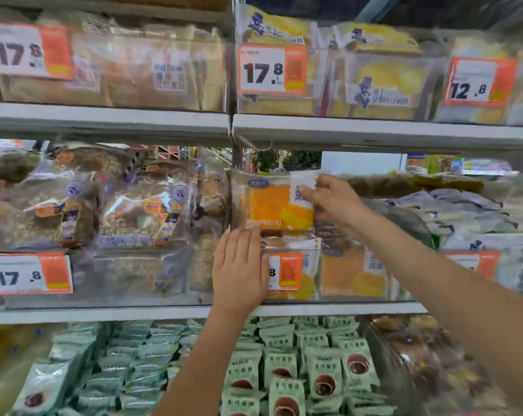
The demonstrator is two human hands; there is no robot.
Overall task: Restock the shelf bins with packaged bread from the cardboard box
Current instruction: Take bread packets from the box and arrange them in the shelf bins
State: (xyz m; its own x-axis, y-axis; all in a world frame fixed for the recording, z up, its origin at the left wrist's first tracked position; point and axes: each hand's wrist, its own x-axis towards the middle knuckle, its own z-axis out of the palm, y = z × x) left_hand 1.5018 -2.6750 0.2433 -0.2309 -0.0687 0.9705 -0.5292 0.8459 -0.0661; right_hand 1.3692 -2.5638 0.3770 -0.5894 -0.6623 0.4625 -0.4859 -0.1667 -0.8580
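Note:
A clear bag of orange-yellow bread (272,205) stands upright on top of other bread in the middle shelf's clear bin (296,295). My right hand (333,199) pinches the bag's upper right edge by its white label. My left hand (239,265) lies flat with straight fingers against the bin's front, fingertips touching the bag's lower left edge. The cardboard box is out of view.
Left of it is a bin of dark seeded bread (83,205) with a 17.8 tag (29,273). The top shelf (254,124) carries more bagged loaves. Below lie several small green-white snack packs (284,364). Grey-white bags (464,205) pile up at right.

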